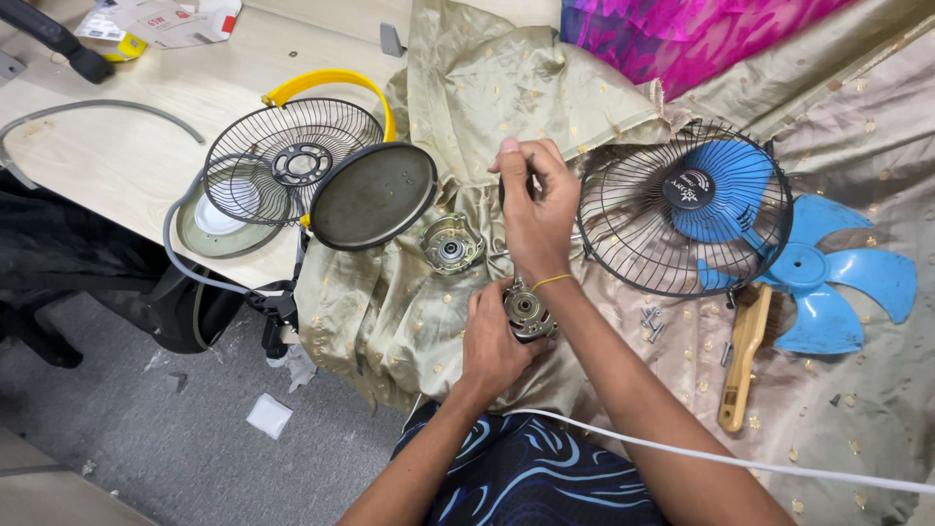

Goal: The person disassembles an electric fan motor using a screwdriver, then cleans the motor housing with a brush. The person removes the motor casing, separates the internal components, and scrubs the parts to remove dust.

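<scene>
My left hand [493, 336] grips a small metal fan motor [527, 314] near my lap. Just above it, my right hand [536, 200] is raised with its fingers pinched around a thin dark tool whose tip is hidden. A second motor housing piece [449, 244] lies on the beige gold-dotted cloth [506, 88] to the left of my hands. A black wire fan guard with a blue centre cap [684, 207] rests to the right, and a loose blue fan blade [828, 282] lies beside it.
Another wire guard with a yellow rim [292, 161] and a round dark base plate [373, 195] sit on the wooden table at left. Loose screws [650, 319] and a wooden-handled brush [742, 358] lie on the cloth. A white cable [740, 460] crosses my right forearm.
</scene>
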